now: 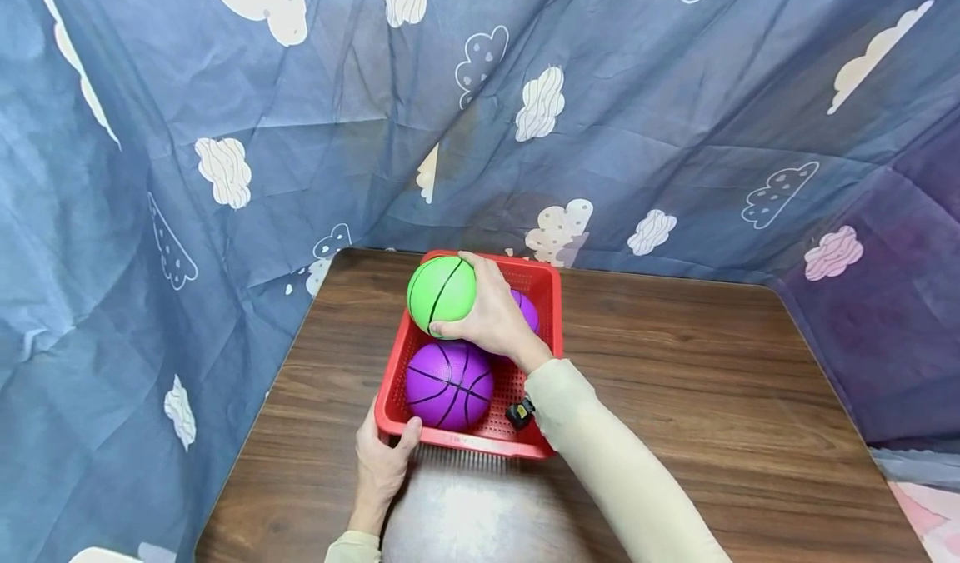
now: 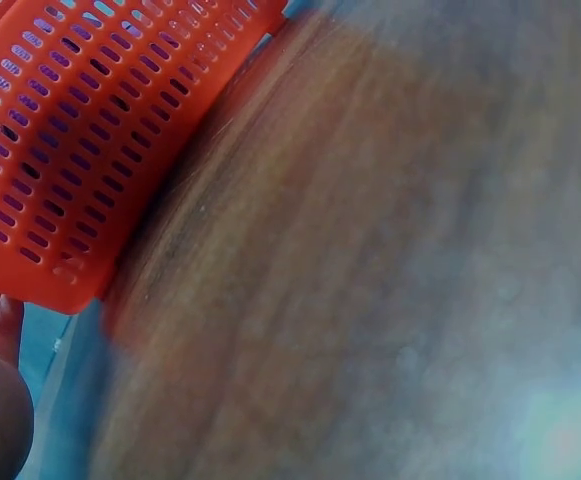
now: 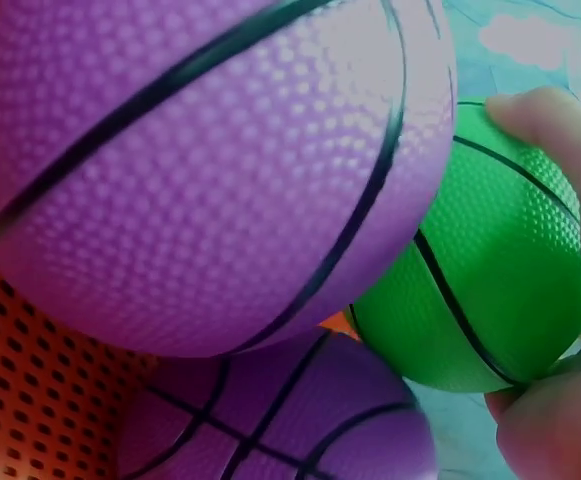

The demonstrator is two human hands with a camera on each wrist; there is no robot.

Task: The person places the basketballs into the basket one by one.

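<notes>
My right hand (image 1: 495, 309) grips a small green basketball (image 1: 441, 295) from its right side, thumb near me and fingers on the far side. The ball is at the far left part of a red plastic basket (image 1: 471, 441). Below the hand in the basket lie a purple basketball (image 1: 450, 386) at the near left and another purple ball (image 1: 527, 309), partly hidden by the hand. In the right wrist view both purple balls sit close to the green ball (image 3: 490, 260). My left hand (image 1: 381, 459) holds the basket's near left corner, thumb at the rim.
The basket stands on a dark wooden table (image 1: 690, 380), with wood surface to either side. A blue cloth (image 1: 315, 171) with cloud prints hangs behind and at the sides. A small black device (image 1: 520, 414) is at my right wrist.
</notes>
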